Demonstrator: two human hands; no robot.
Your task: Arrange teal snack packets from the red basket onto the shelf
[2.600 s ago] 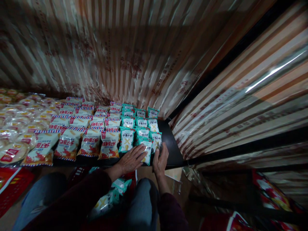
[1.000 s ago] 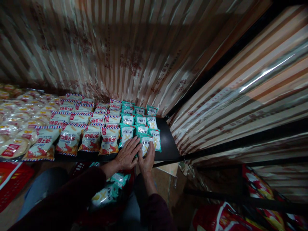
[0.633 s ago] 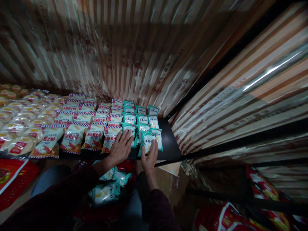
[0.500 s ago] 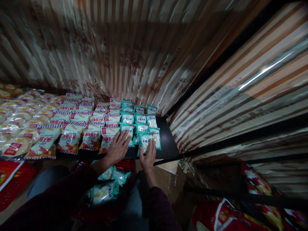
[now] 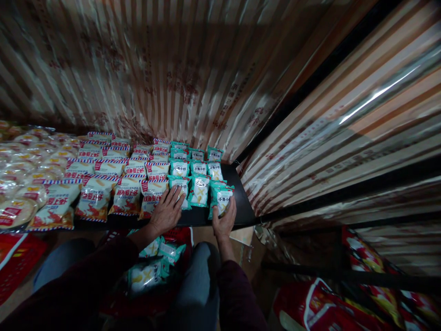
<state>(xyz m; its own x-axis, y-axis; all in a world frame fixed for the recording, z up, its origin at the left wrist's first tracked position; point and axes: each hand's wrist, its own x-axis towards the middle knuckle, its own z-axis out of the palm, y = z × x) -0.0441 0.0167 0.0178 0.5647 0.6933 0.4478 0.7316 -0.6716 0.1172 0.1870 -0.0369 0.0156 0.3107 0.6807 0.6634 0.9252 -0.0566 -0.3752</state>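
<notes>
Rows of small teal snack packets lie at the right end of a black shelf. My left hand rests flat with fingers spread on the front teal packet of the left column, beside the red-and-white packets. My right hand grips the front teal packet of the right column, fingers curled round its lower edge. The packet stands tilted up off the shelf.
Red-and-white striped snack bags and clear-wrapped round cakes fill the shelf to the left. More teal packets lie in a red basket by my knees. Foil-wrapped walls rise behind and right. Red bags sit at the lower right.
My right hand has slid rightward with a teal packet from the middle column to the right column. My left hand has shifted left onto the left column's front packet.
</notes>
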